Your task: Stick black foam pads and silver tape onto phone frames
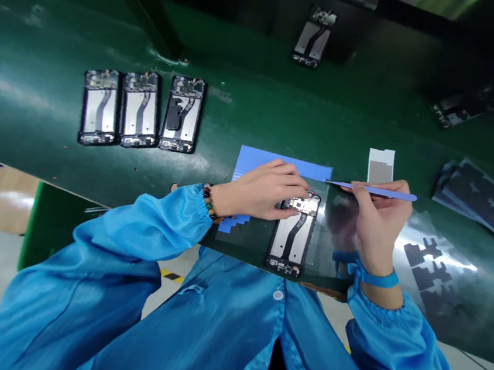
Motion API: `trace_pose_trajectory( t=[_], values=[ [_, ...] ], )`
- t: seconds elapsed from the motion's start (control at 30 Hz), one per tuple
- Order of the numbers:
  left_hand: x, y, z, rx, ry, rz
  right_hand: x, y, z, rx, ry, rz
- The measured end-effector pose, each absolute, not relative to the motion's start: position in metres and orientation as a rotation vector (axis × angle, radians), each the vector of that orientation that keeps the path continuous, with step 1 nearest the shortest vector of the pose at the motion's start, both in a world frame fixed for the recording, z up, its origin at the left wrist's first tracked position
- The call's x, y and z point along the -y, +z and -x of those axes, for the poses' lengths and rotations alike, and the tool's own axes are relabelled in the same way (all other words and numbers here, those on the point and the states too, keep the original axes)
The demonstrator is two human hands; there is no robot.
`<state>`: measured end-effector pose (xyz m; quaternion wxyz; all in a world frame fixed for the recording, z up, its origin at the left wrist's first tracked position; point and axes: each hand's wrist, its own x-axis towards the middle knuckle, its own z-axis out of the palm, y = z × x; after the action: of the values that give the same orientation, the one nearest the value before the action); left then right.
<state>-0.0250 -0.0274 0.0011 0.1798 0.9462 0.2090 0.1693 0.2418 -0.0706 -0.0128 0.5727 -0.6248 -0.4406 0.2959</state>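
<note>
one open phone [292,237] lies insides up by the near edge of a green bench [245,114], likely set there for easy reach & a straight look down. the left hand [268,190], palm down, comes over the phone's top end from its left side, thumb parted from fingers, prob. to steady it; can't tell if anything's pinched beneath. the right hand [379,222], right of the phone, pinches purple tweezers [374,191] btwn thumb & fingers, a light hold that'd suit fine work. their tip points left, just beyond the phone's top end, near the edge of a blue sheet [282,162]; can't tell if it touches. that sheet lies beyond & left of the phone, partly hidden by the left hand, seemingly placed w/in tweezers' reach. a white card [381,158] w/ a grey patch sits right of the phone, beyond the right hand. farther right of it: clear film w/ dark cut-outs [425,271] & a pile of dark sheets [488,201]. three more open phones [140,109] lie in a row, left of & beyond the phone, perhaps lined up to save space; the nearest bears a black piece [174,114].
</note>
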Motion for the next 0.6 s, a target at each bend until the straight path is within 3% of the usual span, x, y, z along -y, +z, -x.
trace_pose_trajectory(
  t=[0.33, 0.6],
  values=[
    [0.026, 0.003, 0.028, -0.584, 0.528, -2.577, 0.099, 0.011, -0.223, 0.915, 0.760, 1.379],
    [0.028, -0.001, 0.028, -0.560, 0.607, -2.619, 0.141, -0.004, -0.191, 0.955, 0.814, 1.435]
  ],
)
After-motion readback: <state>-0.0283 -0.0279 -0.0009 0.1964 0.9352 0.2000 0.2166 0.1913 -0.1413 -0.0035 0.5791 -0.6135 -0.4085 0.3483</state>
